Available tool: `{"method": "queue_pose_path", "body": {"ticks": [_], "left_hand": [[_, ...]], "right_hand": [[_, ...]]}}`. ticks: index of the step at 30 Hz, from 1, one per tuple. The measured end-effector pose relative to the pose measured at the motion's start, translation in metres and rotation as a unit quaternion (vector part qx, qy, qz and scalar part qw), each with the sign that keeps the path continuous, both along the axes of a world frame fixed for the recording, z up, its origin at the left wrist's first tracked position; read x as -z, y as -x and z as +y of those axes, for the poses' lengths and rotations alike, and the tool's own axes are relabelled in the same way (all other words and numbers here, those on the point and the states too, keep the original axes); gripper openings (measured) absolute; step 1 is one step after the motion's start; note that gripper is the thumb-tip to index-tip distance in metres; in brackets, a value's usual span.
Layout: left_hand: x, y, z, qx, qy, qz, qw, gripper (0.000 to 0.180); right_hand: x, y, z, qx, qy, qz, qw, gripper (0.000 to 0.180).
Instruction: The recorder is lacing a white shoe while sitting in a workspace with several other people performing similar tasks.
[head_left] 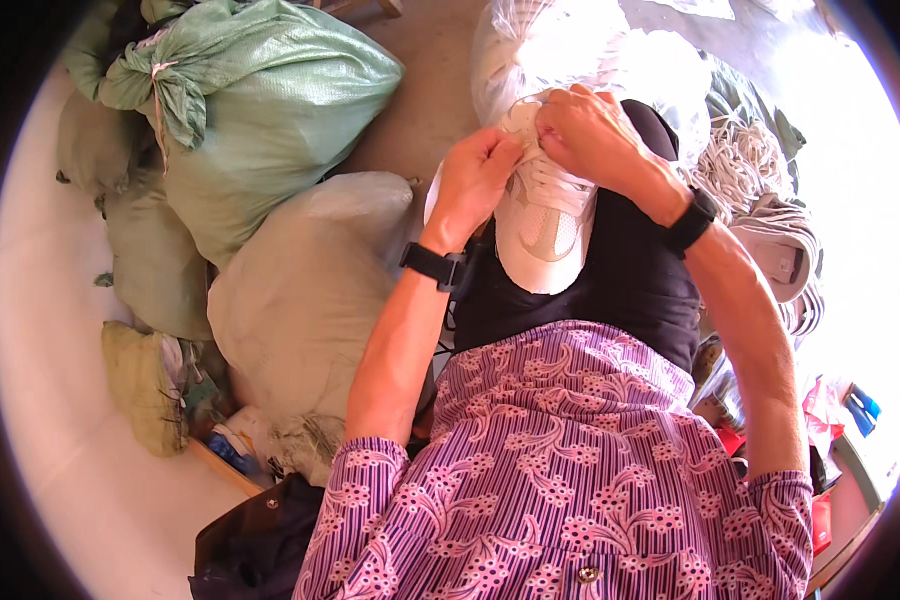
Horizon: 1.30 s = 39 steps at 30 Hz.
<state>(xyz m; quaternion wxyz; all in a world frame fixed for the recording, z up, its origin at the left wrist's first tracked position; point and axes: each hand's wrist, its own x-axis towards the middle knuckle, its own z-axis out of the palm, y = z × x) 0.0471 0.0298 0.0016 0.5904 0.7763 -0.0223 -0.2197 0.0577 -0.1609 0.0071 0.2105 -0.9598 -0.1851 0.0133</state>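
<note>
Far out beyond our left hand: green woven sacks, stacked, tied shut. Left hand fingers pinched on white sneaker at lace area, steadying it. Sneaker rests sole-away on our lap, toe toward us, so laces face up. Right hand just beside, fingers closed on lace near tongue. Past right hand: pile of white laces.
</note>
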Motion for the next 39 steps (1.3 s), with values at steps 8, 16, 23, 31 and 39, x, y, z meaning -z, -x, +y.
{"method": "queue_pose_path", "body": {"ticks": [8,16,23,31,39], "left_hand": [[-0.033,-0.023,0.035,-0.044,0.369,0.175,0.912,0.023],[-0.022,-0.049,0.06,-0.334,0.45,0.155,0.814,0.021],[-0.022,-0.038,0.056,-0.279,0.456,0.19,0.823,0.024],[-0.01,-0.018,0.021,-0.098,-0.087,-0.128,0.983,0.011],[-0.031,-0.017,0.024,-0.016,-0.09,-0.155,0.984,0.015]], "right_hand": [[-0.015,0.03,-0.098,0.095,0.064,-0.063,0.991,0.006],[0.004,0.028,-0.046,0.057,-0.071,-0.153,0.984,0.012],[0.008,0.019,-0.034,0.01,0.052,-0.085,0.995,0.011],[-0.007,0.049,-0.151,0.173,0.152,-0.066,0.971,0.011],[0.006,0.065,-0.157,0.168,0.043,-0.109,0.979,0.006]]}}
